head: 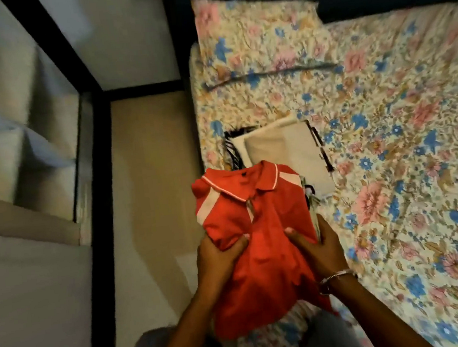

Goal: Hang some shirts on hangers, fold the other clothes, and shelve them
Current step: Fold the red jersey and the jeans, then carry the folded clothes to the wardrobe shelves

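Note:
A folded red polo shirt (260,243) with white shoulder stripes and collar trim is held up over the bed's left edge. My left hand (217,262) grips its left side, thumb on top. My right hand (319,251) grips its right side, together with other folded cloth (311,201) stacked under it, seen only as an edge. A folded white garment (284,150) with black fringe lies on the bed beyond the shirt.
The bed (406,154) has a floral sheet, with a matching pillow (258,34) at its head. A beige floor strip (149,181) runs left of the bed. Black-framed shelving (99,187) with pale panels stands at the far left.

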The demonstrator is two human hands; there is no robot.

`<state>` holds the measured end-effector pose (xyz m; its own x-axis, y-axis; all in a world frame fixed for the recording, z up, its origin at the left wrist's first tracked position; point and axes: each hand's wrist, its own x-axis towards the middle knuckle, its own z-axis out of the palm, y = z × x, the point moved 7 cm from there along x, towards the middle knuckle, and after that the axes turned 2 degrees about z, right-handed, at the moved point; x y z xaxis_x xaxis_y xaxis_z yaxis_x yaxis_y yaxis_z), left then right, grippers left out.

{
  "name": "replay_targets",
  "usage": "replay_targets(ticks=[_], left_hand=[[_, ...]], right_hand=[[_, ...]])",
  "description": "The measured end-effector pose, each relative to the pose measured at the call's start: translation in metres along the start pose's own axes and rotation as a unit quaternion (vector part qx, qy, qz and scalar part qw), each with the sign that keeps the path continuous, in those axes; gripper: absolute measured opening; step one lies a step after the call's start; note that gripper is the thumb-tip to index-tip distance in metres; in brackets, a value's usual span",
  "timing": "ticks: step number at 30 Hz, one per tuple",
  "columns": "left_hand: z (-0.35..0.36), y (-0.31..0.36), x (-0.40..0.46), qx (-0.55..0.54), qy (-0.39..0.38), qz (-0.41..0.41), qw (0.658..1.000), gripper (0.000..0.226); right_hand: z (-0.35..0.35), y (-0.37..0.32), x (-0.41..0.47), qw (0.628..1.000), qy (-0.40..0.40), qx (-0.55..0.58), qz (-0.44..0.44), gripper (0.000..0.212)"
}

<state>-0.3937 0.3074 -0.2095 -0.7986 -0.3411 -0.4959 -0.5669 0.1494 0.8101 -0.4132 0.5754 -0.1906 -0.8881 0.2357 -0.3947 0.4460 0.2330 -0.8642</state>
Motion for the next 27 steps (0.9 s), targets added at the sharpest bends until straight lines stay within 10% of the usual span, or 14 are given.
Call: replay_targets(ticks=[8,12,18,27], left_hand=[[-0.256,0.15,-0.038,-0.032,0.067,0.057,0.996,0.091],[-0.354,0.204,-0.055,-0.05,0.123,0.107,0.985,0.119],[-0.421,0.257,-0.046,-0.068,0.191,0.111,0.973,0.113],[-0.489,0.319,0.007,-0.132,0.285,0.123,0.941,0.118]], right_hand=[[0.148,-0.218,-0.075,0.99,-0.126,0.043,-0.04,0.045],[0.202,-0.315,-0.094,0.977,-0.194,0.05,-0.071,0.058],[0.25,-0.419,-0.103,0.964,-0.22,0.073,-0.131,0.025],[0.332,-0.537,-0.061,0.943,-0.284,0.077,-0.157,0.034]])
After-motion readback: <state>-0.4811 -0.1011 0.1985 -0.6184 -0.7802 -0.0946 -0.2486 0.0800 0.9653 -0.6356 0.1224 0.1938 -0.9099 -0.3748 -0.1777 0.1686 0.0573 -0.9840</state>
